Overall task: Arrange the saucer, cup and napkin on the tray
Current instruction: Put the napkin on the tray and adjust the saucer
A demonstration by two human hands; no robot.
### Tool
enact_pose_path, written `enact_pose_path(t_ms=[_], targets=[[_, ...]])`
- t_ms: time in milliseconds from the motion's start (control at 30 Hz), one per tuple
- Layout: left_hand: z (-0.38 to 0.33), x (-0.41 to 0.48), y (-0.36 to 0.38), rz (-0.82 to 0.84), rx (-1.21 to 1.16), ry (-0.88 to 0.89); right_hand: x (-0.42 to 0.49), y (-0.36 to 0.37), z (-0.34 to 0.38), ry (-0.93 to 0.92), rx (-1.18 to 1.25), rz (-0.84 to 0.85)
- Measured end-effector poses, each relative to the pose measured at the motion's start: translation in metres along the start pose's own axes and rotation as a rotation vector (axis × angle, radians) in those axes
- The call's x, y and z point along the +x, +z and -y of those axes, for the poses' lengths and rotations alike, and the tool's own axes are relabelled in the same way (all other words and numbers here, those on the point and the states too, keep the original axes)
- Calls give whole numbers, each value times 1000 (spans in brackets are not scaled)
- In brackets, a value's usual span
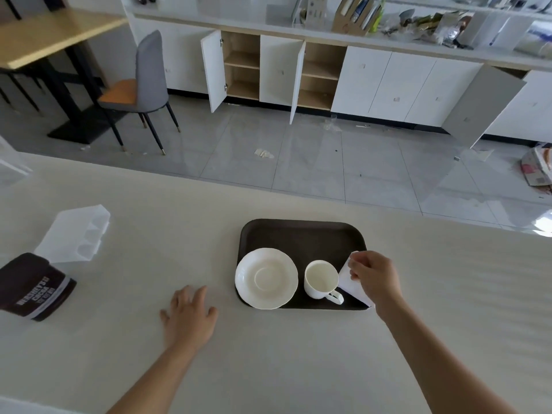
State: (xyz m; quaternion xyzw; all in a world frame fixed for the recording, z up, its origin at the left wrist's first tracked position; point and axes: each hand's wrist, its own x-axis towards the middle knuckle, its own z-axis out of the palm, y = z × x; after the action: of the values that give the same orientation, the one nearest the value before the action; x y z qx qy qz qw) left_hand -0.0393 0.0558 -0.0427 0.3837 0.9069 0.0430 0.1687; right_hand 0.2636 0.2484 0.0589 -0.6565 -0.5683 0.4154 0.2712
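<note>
On a pale counter (298, 354) facing open cabinets (242, 67), the right hand (375, 279) pinched a napkin (351, 283) over the tray (298, 237); the left hand (188, 315) lay flat, open.

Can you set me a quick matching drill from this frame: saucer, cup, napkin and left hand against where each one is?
Things:
1. saucer
2. cup
3. napkin
4. left hand

Places:
A. pinched in the right hand, at the tray's right edge
B. flat on the counter, left of the tray
C. tray's left side
D. on the tray between two others

Pairs: 1-C, 2-D, 3-A, 4-B
</note>
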Motion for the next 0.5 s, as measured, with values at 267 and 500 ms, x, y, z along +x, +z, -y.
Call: enact_pose_path(t_ms=[267, 500], targets=[[-14, 0, 21, -76, 13, 32, 33, 55, 64, -296, -392, 245], [-10, 2, 31, -167, 17, 30, 58, 124, 63, -397, -778, 516]])
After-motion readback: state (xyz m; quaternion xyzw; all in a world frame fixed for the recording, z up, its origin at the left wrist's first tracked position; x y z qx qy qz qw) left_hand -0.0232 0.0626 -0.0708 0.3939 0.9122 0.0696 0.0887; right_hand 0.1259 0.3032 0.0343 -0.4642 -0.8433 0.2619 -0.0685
